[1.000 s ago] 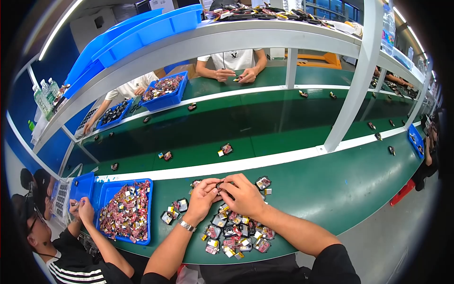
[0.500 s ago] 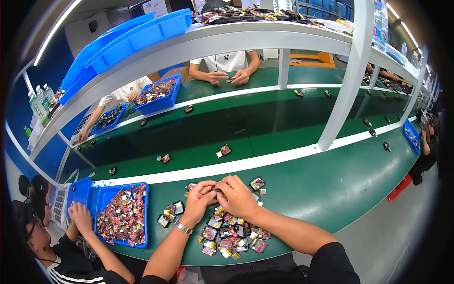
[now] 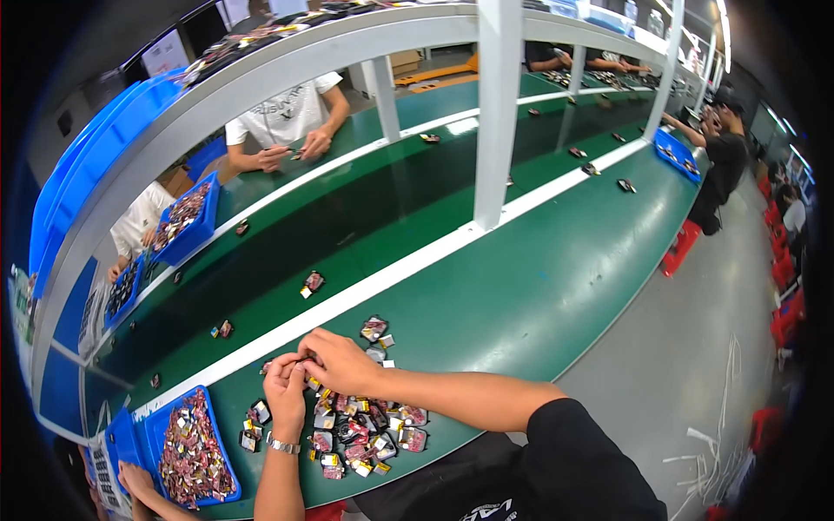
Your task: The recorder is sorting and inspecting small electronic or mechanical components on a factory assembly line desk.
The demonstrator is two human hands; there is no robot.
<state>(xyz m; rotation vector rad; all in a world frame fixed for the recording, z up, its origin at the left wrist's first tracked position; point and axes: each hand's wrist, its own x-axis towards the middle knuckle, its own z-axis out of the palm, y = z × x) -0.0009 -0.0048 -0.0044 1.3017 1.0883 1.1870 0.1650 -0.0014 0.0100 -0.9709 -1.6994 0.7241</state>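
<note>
My left hand (image 3: 286, 382), with a metal watch (image 3: 283, 445) on its wrist, and my right hand (image 3: 340, 361) meet at the fingertips over the green bench (image 3: 486, 321). Both are closed in a pinch on a small dark part, mostly hidden by the fingers. Under and beside them lies a loose heap of small electronic modules (image 3: 354, 431) with black housings, reddish boards and silver and yellow pieces. Two more modules (image 3: 255, 413) lie left of my left wrist. Past my right hand sit a few others (image 3: 374, 328).
Left of my left forearm stands a blue bin (image 3: 230, 464) full of small reddish boards, a co-worker's hand (image 3: 136, 479) beside it. Beyond a white rail (image 3: 365, 300) runs a green conveyor (image 3: 382, 221) with scattered modules. A white post (image 3: 491, 130) rises ahead. Co-workers sit opposite.
My view has swung to the right, so bench and bins appear further left and more of the aisle shows. My hands stay together at the fingertips, still pinching the small part.
</note>
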